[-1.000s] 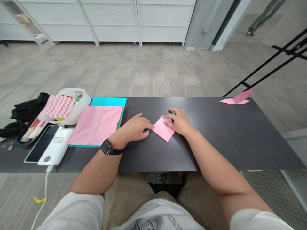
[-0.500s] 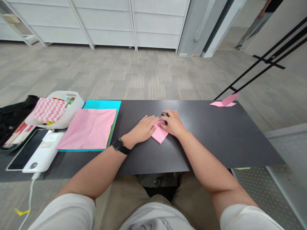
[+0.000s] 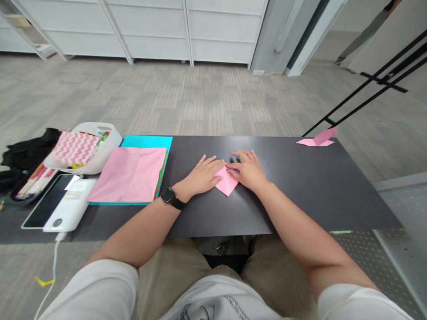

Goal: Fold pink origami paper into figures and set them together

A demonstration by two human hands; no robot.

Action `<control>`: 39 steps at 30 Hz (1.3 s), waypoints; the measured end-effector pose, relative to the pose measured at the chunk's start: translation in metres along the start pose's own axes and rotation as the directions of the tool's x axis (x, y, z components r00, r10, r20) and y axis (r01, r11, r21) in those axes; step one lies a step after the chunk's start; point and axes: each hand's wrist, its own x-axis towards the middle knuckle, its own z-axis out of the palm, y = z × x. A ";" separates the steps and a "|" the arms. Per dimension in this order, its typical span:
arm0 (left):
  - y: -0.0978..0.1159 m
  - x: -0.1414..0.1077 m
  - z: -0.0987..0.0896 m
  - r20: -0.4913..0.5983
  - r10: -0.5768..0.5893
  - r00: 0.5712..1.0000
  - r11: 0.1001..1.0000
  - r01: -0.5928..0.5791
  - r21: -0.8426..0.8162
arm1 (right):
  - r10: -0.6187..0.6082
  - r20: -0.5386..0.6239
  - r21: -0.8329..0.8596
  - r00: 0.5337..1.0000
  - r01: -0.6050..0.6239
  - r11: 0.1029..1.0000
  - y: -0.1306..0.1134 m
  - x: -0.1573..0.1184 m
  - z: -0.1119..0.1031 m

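Note:
A small sheet of folded pink paper (image 3: 227,185) lies on the dark table in front of me, one corner pointing toward my body. My left hand (image 3: 205,174) is laid flat over its left side, fingers stretched out and holding it down. On the right side, my right hand (image 3: 247,171) has its thumb and index finger close together at the paper's upper edge. Its other fingers extend forward over the tabletop. Both hands cover part of the folds.
A stack of coloured paper, pink sheet (image 3: 128,175) on top, lies to the left. Beyond it are a white basket (image 3: 111,153), a tablet (image 3: 42,206) and a white power bank (image 3: 70,206) with a cable. A folded pink paper piece (image 3: 315,141) stands at the far right edge.
My right thumb and index finger have shifted at the paper's upper edge, and more of the paper's middle shows. My left hand stays flat on it. The whole view has shifted slightly.

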 end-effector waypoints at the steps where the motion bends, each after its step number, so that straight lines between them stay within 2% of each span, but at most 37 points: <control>1: 0.001 0.000 -0.001 0.002 0.000 1.000 1.000 0.000 0.000 | -0.002 0.003 -0.008 1.000 0.002 1.000 0.001 -0.001 -0.002; 9: 0.004 0.000 -0.007 0.029 -0.010 1.000 1.000 0.010 -0.011 | 0.018 -0.002 -0.032 1.000 -0.018 0.999 0.013 -0.025 -0.012; 14: 0.001 0.001 -0.002 0.012 0.000 1.000 1.000 0.000 -0.003 | -0.037 -0.022 -0.059 0.999 0.036 0.998 0.026 -0.056 -0.022; 18: -0.001 0.001 0.001 -0.006 0.016 1.000 1.000 -0.016 -0.002 | -0.084 0.013 -0.093 0.996 0.085 0.992 0.037 -0.068 -0.033; 21: -0.003 0.001 0.003 -0.021 0.030 0.999 1.000 -0.030 -0.005 | -0.095 0.013 -0.049 0.995 0.095 0.994 0.044 -0.061 -0.046; 24: -0.003 0.001 0.003 -0.030 0.036 0.999 0.999 -0.036 -0.013 | -0.018 -0.070 0.054 0.997 0.022 0.998 0.045 -0.039 -0.052; 26: -0.001 0.000 0.001 -0.033 0.032 0.999 0.999 -0.033 -0.013 | 0.007 -0.101 0.118 0.995 0.005 0.993 0.038 -0.021 -0.047; 29: 0.002 -0.001 -0.003 -0.032 0.017 0.999 1.000 -0.017 -0.014 | -0.009 -0.133 0.206 0.991 0.036 0.978 0.023 -0.001 -0.026; 33: 0.002 -0.002 -0.007 -0.052 -0.026 0.998 1.000 0.025 -0.015 | -0.092 -0.084 0.299 0.992 0.113 0.948 0.012 0.007 -0.002; 37: -0.001 0.000 -0.008 -0.103 -0.055 0.993 0.998 0.055 -0.010 | -0.224 -0.040 0.348 0.974 0.224 0.910 0.019 0.001 -0.003; 39: 0.000 0.000 -0.010 -0.140 -0.049 0.989 0.999 0.049 -0.008 | -0.246 -0.022 0.351 0.969 0.238 0.906 0.023 -0.002 -0.005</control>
